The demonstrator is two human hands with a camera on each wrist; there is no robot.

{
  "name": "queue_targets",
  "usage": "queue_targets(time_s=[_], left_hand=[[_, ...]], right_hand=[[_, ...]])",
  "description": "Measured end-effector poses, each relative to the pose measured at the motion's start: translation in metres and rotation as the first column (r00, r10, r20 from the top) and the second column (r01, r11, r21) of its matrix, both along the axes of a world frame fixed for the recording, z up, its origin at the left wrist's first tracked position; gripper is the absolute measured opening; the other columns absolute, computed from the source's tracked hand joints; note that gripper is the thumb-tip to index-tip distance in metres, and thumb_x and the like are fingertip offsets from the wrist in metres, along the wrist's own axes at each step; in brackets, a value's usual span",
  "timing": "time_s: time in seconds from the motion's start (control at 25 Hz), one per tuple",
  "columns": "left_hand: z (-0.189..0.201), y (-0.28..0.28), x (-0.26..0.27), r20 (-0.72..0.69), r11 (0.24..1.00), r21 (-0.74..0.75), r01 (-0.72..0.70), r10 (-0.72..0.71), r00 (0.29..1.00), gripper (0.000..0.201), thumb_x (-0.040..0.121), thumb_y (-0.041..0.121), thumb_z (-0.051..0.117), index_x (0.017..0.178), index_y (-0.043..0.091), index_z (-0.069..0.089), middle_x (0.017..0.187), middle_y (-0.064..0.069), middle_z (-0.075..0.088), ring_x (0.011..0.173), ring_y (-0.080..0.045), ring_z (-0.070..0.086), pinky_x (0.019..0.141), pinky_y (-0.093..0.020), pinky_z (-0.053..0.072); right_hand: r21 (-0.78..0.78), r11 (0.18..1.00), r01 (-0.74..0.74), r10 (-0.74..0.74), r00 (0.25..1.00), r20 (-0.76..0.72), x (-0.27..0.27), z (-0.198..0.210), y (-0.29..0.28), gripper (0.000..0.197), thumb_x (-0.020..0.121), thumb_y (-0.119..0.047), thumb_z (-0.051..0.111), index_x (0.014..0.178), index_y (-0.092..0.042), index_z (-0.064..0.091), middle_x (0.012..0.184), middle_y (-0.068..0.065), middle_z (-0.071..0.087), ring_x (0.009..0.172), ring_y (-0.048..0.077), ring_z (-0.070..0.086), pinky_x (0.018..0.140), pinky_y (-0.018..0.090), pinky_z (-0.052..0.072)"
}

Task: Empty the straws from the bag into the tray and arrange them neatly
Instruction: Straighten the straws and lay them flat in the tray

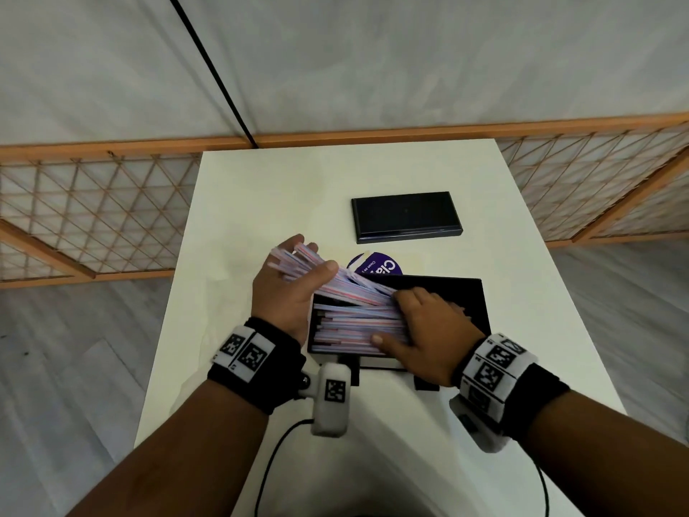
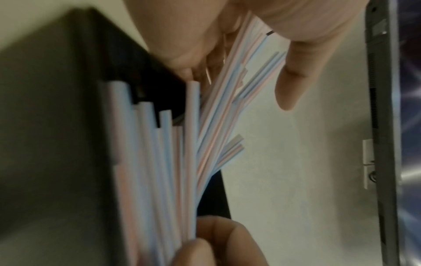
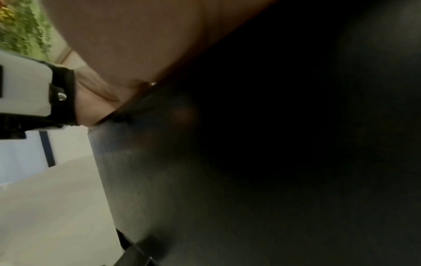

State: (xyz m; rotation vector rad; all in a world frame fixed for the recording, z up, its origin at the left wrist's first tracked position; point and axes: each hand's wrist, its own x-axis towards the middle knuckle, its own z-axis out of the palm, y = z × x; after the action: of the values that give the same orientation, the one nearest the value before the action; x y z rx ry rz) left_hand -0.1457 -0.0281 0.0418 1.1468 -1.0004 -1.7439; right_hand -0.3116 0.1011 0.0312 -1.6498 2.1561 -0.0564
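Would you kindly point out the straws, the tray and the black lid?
straws [image 1: 350,322]: head view, bundle's middle inside the tray.
tray [image 1: 479,307]: head view, right wall.
black lid [image 1: 406,214]: head view, top face.
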Motion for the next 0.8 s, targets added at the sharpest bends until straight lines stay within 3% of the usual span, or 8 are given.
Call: queue_targets(time_s=[0.08,0.24,0.32,0.4,0.52,0.64,0.72,0.8], left_hand=[[0.006,-0.004,-0.005,-0.004,0.999,-0.039,-0.005,0.005,1.000,0.044,0.075,-0.009,0.078,0.110,0.016,0.067,0.109,-0.007,0.075,0.096,-0.017,0.073,0.082,-0.029,0.058],[0.014,0.003,-0.019,0.037,0.987,-0.162,-0.009,0.016,0.999,0.025,0.076,-0.005,0.080,0.088,0.014,0.070,0.087,-0.006,0.074,0.078,-0.018,0.069,0.074,-0.028,0.056],[0.013,0.004,-0.023,0.060,0.990,-0.139,-0.012,0.020,0.998,0.022,0.072,0.001,0.083,0.076,0.019,0.070,0.081,-0.008,0.071,0.074,-0.023,0.065,0.074,-0.036,0.056],[0.013,0.004,-0.024,0.020,0.998,-0.062,-0.001,0.002,1.000,0.020,0.067,0.005,0.081,0.069,0.020,0.068,0.085,-0.020,0.068,0.079,-0.031,0.064,0.080,-0.051,0.055],[0.021,0.011,-0.024,-0.029,0.996,-0.088,0.021,-0.024,0.999,0.018,0.067,0.006,0.076,0.068,0.019,0.065,0.086,-0.023,0.063,0.081,-0.033,0.063,0.079,-0.046,0.053],[0.027,0.009,-0.019,-0.108,0.995,-0.103,0.000,-0.012,0.994,0.017,0.067,0.007,0.076,0.076,0.013,0.062,0.090,-0.024,0.063,0.082,-0.030,0.066,0.081,-0.043,0.055],[0.016,0.001,-0.011,0.012,0.988,-0.141,-0.067,0.069,0.998,0.019,0.064,0.015,0.081,0.074,0.021,0.066,0.089,-0.018,0.070,0.081,-0.028,0.068,0.087,-0.048,0.056],[0.007,0.000,-0.004,0.184,0.973,-0.201,-0.111,0.149,0.972,0.014,0.064,0.024,0.081,0.069,0.031,0.070,0.080,0.002,0.073,0.078,-0.023,0.069,0.086,-0.050,0.058]], right_hand=[[-0.066,0.992,0.110,-0.106,0.992,0.064,-0.001,-0.004,-0.005,0.063,0.079,-0.074,0.044,0.117,-0.023,0.044,0.117,-0.001,0.056,0.107,0.023,0.056,0.095,0.041,0.046],[-0.033,0.993,0.116,-0.113,0.991,0.072,0.008,-0.008,-0.014,0.073,0.076,-0.078,0.035,0.126,-0.025,0.043,0.119,0.002,0.056,0.110,0.026,0.055,0.100,0.044,0.044],[-0.044,0.992,0.120,-0.115,0.987,0.113,0.011,-0.010,-0.018,0.072,0.074,-0.079,0.034,0.127,-0.030,0.043,0.116,0.000,0.055,0.108,0.026,0.055,0.097,0.045,0.045],[-0.060,0.982,0.179,-0.163,0.965,0.203,0.008,-0.011,-0.022,0.062,0.077,-0.074,0.038,0.123,-0.032,0.045,0.111,-0.002,0.055,0.103,0.024,0.057,0.094,0.044,0.048],[-0.131,0.970,0.203,-0.163,0.950,0.267,0.006,-0.010,-0.023,0.041,0.087,-0.058,0.045,0.116,-0.030,0.048,0.110,-0.002,0.059,0.101,0.025,0.058,0.092,0.046,0.048],[-0.275,0.946,0.171,-0.098,0.961,0.259,0.012,-0.007,-0.018,0.041,0.088,-0.051,0.041,0.117,-0.025,0.053,0.109,0.002,0.060,0.100,0.028,0.057,0.087,0.047,0.049],[-0.248,0.959,0.136,-0.080,0.971,0.226,0.010,-0.007,-0.017,0.046,0.087,-0.050,0.043,0.121,-0.021,0.056,0.111,0.006,0.059,0.101,0.030,0.056,0.088,0.047,0.049],[-0.164,0.979,0.118,-0.088,0.980,0.181,0.007,-0.008,-0.013,0.050,0.086,-0.052,0.048,0.123,-0.019,0.057,0.113,0.005,0.057,0.104,0.029,0.055,0.092,0.043,0.048]])
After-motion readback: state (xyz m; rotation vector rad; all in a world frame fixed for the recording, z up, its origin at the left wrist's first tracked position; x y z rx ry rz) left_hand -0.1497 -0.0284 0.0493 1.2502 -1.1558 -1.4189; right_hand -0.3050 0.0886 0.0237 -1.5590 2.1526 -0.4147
